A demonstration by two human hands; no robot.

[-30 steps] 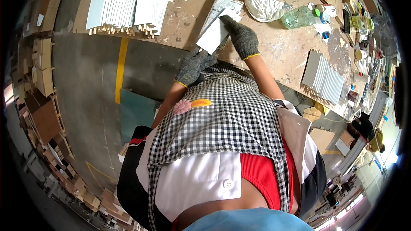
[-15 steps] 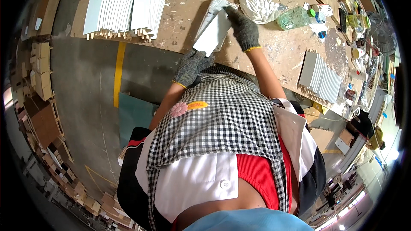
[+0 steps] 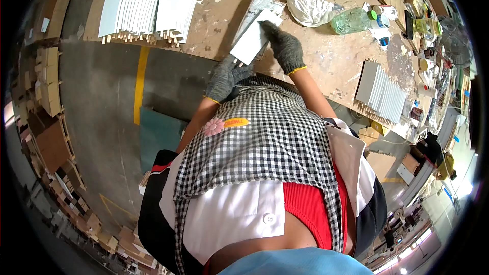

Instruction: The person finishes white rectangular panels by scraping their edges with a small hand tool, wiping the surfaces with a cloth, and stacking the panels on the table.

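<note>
A narrow white panel (image 3: 253, 39) with short wooden pegs at its near end lies aslant on a paint-smeared block (image 3: 249, 11) at the bench's front edge. My left hand (image 3: 224, 79), in a dark grey knit glove, is closed at the panel's near end, beside the pegs. My right hand (image 3: 284, 48), gloved the same with a yellow cuff, presses its fingertips on the panel's upper face near the right edge. Its fingers are drawn together; whatever may be under them is hidden.
Stacks of white pegged panels stand at the left (image 3: 130, 5) and right (image 3: 381, 91) of the workbench (image 3: 316, 53). Beyond my right hand lie a crumpled white cloth (image 3: 308, 0) and a green plastic bottle (image 3: 352, 21). Cans and small containers crowd the far right.
My right hand has slid from the panel's far corner nearer to me and slightly left. My left hand has dropped back a little, baring the pegs at the near end.
</note>
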